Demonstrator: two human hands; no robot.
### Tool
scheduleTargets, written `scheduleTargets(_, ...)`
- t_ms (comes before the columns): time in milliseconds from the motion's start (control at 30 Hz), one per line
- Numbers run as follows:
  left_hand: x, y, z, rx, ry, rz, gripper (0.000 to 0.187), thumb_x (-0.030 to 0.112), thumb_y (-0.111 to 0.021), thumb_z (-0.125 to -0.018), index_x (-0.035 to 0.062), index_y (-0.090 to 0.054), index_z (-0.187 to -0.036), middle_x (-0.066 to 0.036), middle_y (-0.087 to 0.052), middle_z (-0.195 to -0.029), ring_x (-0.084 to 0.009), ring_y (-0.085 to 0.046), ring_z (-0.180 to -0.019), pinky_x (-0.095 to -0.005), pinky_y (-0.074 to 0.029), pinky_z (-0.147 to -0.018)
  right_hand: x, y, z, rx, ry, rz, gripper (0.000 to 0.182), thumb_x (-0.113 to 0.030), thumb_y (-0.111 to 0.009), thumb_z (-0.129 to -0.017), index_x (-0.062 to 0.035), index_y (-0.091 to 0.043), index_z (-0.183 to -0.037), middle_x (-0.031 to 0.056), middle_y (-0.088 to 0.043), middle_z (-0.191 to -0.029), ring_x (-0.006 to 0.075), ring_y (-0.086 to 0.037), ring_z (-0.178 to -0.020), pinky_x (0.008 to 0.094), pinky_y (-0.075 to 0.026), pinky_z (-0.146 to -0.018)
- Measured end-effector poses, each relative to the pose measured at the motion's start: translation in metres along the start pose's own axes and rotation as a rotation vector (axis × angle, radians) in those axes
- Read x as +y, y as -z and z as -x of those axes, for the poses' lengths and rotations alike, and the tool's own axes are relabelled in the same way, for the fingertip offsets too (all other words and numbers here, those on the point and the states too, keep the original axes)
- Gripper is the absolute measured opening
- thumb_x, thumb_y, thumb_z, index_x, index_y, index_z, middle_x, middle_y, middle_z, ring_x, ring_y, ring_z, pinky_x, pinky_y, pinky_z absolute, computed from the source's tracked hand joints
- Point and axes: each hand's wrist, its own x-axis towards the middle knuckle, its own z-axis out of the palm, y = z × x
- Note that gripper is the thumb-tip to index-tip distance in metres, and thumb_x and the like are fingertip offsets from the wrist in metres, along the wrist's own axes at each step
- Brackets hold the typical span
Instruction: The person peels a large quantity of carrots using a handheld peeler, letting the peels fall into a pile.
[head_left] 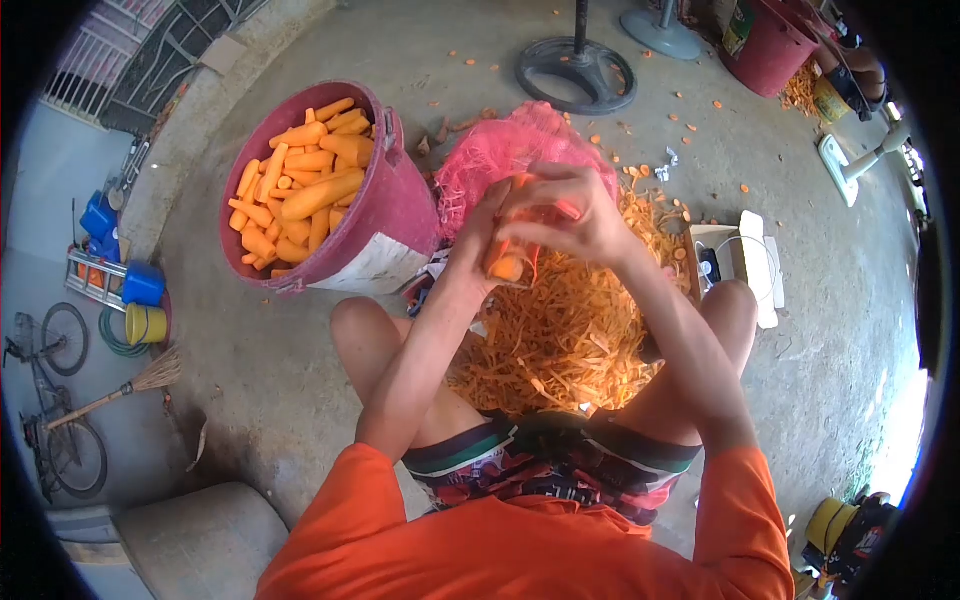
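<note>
Two hands are held together over a heap of carrot peelings (565, 340) between the knees. A carrot (507, 266) is gripped upright in the left hand (482, 235), while the right hand (560, 215) is closed over its top. Peeled carrots (300, 190) are piled in a maroon bucket (385, 215) just beside, with a pink mesh sack (500, 150) behind.

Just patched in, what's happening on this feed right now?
A person sits on a concrete floor, both hands raised over a pile of carrot peelings between the knees. The left hand grips a carrot while the right hand works over it; whether it holds a peeler, I cannot tell. A pink mesh sack lies just behind the hands. To the person's left, a red bucket is nearly full of peeled carrots.
</note>
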Motion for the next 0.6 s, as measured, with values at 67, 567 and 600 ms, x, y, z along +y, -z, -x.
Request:
scheduleTargets(67,-0.005,0.016,0.001,-0.078,-0.057,0.008,0.038,0.034,-0.057,-0.106,0.0054,-0.061,-0.13,-0.008,-0.067,-0.121,-0.0161,-0.069,-0.096,-0.0306,-0.061,-0.072,0.045,0.002,0.013,0.177,-0.34,-0.205,0.016,-0.013,-0.085,-0.085,-0.004,-0.078,-0.096,0.0072,-0.078,-0.09,0.0129,-0.071,-0.084,0.0308,-0.057,-0.075)
scheduleTargets(567,-0.007,0.012,0.007,-0.109,0.112,0.033,0.034,0.039,-0.062,-0.103,0.0146,-0.06,-0.127,-0.005,-0.066,-0.101,-0.0123,-0.067,-0.075,-0.0277,-0.056,-0.055,0.02,0.016,0.001,0.456,-0.42,-0.1,0.01,-0.011,-0.081,-0.089,-0.0028,-0.076,-0.089,0.0069,-0.075,-0.083,0.01,-0.068,-0.077,0.0277,-0.054,-0.07)
scheduleTargets(600,-0.008,0.013,0.007,-0.106,0.108,0.036,0.034,0.039,-0.062,-0.103,0.0146,-0.06,-0.127,-0.005,-0.066,-0.101,-0.0123,-0.067,-0.075,-0.0277,-0.056,-0.055,-0.005,0.006,-0.001,0.226,-0.192,-0.052,0.011,-0.012,-0.081,-0.089,-0.0023,-0.076,-0.089,0.0064,-0.075,-0.083,0.0108,-0.068,-0.077,0.0285,-0.054,-0.07)
